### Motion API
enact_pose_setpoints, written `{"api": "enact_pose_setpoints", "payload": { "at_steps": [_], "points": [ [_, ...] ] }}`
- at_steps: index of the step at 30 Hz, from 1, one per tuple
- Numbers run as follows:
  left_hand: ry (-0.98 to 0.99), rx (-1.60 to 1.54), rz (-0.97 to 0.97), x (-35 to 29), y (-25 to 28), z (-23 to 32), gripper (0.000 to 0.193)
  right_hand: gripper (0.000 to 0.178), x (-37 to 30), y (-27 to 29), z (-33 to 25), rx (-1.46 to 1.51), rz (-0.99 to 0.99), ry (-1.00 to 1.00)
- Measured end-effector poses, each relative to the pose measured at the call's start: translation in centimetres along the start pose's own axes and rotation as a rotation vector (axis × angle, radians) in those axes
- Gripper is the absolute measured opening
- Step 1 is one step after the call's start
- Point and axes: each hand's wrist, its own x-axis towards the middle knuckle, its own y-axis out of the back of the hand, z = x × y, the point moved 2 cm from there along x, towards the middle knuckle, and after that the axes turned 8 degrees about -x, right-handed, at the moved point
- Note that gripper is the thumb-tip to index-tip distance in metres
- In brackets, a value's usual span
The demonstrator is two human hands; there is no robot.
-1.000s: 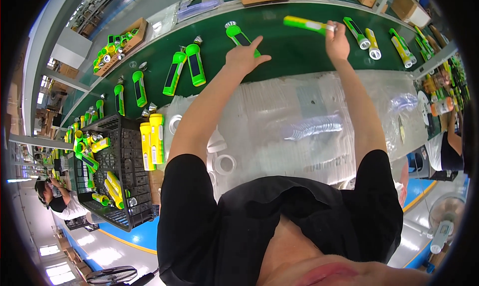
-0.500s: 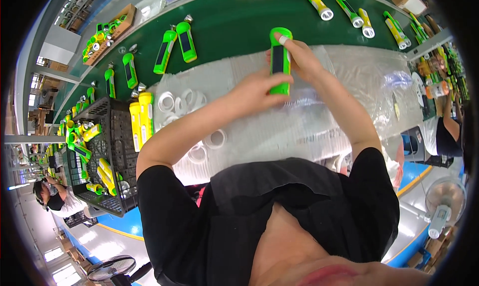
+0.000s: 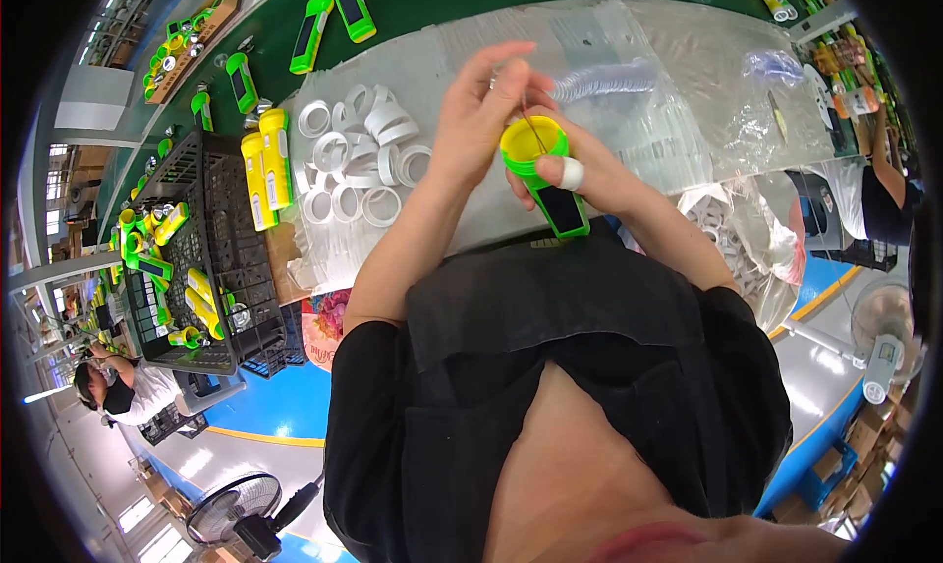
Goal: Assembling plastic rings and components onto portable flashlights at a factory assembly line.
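Observation:
My right hand [image 3: 568,166] is closed around a green flashlight body [image 3: 564,205] with a dark panel, just in front of my chest. White tape wraps its thumb. The body tilts so that its open head, a wide yellow cup [image 3: 535,139], faces up. Thin dark wires [image 3: 533,124] rise out of that cup to my left hand [image 3: 483,101], whose fingers are bent together above the rim. Anything else inside the left fingers is hidden. White plastic rings [image 3: 363,155] lie in a loose pile to the left, on the clear plastic sheet [image 3: 462,209].
A black crate [image 3: 211,268] with yellow and green flashlights stands at left; yellow flashlights [image 3: 265,170] lie beside it. More green flashlights [image 3: 312,34] rest on the green belt [image 3: 413,3] beyond. At right are a clear bag of white rings [image 3: 732,234] and a fan [image 3: 884,337].
The flashlight has come closer to my body, and its open yellow end now shows. My left hand has left its lower end and is above the opening. The view has shifted.

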Motion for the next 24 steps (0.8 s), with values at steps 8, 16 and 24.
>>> {"api": "enact_pose_setpoints", "payload": {
  "at_steps": [8,16,24],
  "points": [
    [-0.325,0.936,-0.476,-2.9,0.6,4.0,0.062,0.043,-0.9,-1.8,0.4,-0.074,0.163,-0.011],
    [-0.491,0.839,-0.332,-0.8,-0.5,-0.5,0.064,0.035,-1.6,-0.7,1.7,0.241,0.4,-0.018],
    [-0.485,1.309,-0.047,3.4,4.9,-7.2,0.054,0.048,-3.3,3.0,1.8,0.166,0.566,0.015]
  ]
}}
